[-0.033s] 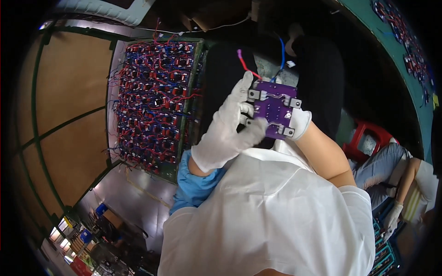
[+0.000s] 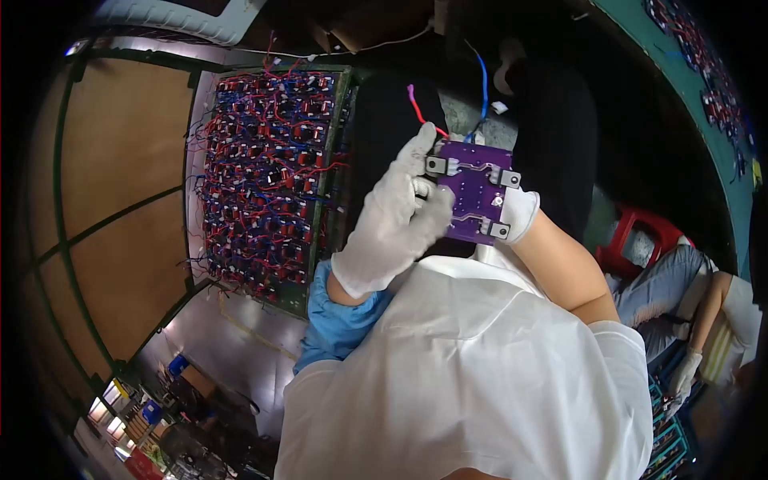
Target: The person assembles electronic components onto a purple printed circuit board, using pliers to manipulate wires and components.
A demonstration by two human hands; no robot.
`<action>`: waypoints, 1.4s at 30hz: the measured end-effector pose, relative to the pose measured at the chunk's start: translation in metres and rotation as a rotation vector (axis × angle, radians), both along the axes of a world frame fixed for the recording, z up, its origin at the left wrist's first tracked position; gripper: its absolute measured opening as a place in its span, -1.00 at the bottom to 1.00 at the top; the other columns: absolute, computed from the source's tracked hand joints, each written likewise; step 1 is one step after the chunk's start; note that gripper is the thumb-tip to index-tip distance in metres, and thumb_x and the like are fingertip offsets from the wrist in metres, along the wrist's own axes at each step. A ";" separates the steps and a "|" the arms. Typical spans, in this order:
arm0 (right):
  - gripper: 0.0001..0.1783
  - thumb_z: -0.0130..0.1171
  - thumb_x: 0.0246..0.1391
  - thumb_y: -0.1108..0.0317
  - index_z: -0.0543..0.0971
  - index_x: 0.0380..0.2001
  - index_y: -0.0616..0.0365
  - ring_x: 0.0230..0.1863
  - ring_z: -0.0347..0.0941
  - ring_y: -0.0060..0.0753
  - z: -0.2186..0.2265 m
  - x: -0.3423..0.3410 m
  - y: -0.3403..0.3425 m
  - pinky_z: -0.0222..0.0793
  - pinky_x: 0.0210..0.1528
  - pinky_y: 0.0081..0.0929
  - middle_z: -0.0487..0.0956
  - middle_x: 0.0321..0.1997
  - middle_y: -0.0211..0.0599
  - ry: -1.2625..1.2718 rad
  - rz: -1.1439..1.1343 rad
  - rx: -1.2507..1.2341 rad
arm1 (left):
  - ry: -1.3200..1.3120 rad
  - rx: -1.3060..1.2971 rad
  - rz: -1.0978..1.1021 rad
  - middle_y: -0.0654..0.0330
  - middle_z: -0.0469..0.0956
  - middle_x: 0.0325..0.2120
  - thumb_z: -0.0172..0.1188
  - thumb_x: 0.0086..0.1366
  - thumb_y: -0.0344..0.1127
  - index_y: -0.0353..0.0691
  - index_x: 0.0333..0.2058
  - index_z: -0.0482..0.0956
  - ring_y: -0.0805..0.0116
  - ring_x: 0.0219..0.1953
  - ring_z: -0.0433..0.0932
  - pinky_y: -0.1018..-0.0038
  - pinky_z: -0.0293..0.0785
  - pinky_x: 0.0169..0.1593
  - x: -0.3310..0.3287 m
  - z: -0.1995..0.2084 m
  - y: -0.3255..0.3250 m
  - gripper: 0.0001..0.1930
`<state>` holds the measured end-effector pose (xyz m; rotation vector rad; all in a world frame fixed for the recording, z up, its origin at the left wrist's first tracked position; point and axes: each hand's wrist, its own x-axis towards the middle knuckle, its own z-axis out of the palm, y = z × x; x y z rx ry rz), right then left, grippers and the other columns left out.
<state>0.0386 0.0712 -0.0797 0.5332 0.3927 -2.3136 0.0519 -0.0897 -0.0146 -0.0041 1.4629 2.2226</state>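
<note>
Purple board (image 2: pixel 480 196) shifts slightly left vs earlier frame, red wire (image 2: pixel 416 108) and blue wire (image 2: pixel 484 84) going with it. Left thumb also moves up along the board's left edge, blurred. Small change: looks like a grip adjustment, handling of the board ongoing, nothing released.

Board is up in front of the white shirt (image 2: pixel 472 352), flat side with solder points facing the camera, both wires coming off its far edge. Three metal-tabbed parts (image 2: pixel 510 179) show at its sides.

Left hand (image 2: pixel 396 228), white glove: at board's left edge, index finger stretched up near the base of the red wire, other fingers partly curled, thumb on or over the edge. Can't tell if it's actually gripping. Right hand (image 2: pixel 522 216), white glove: behind board's right edge, seems to support it; fingers hidden, can't tell how far open.

Left of board: green-edged tray (image 2: pixel 342 92) packed with wired boards (image 2: pixel 264 172). Right of board, lower: red stool (image 2: pixel 628 232), then a co-worker's gloved hand (image 2: pixel 684 380), well apart.
</note>
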 end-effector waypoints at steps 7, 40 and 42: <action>-0.50 -0.19 0.20 -0.10 0.43 -0.09 0.09 -0.18 0.51 -0.21 0.024 0.002 -0.003 0.53 -0.19 -0.19 0.51 -0.13 -0.19 -0.078 0.036 -0.057 | 0.038 -0.150 0.052 0.16 0.45 -0.16 -0.14 0.39 -0.26 -0.37 0.17 0.16 0.63 -0.30 0.41 0.65 0.37 -0.13 0.002 0.000 -0.003 -0.55; -0.53 -0.19 0.22 0.07 0.41 -0.01 0.20 -0.02 0.45 -0.09 -0.044 -0.013 0.001 0.47 -0.11 -0.17 0.48 -0.02 -0.08 0.159 0.089 -0.864 | 0.228 -0.260 -0.092 0.04 0.37 -0.03 -0.07 0.35 -0.10 -0.42 0.20 0.03 0.42 -0.14 0.47 0.49 0.44 -0.10 0.002 -0.003 0.008 -0.38; -0.51 -0.20 0.21 0.04 0.41 -0.01 0.21 0.00 0.44 -0.06 -0.036 -0.008 0.012 0.47 -0.11 -0.15 0.49 -0.04 -0.05 0.045 0.129 -0.853 | 0.174 -0.187 -0.066 0.05 0.38 -0.05 -0.08 0.35 -0.11 -0.42 0.21 0.03 0.43 -0.15 0.46 0.50 0.44 -0.10 0.003 0.002 0.013 -0.39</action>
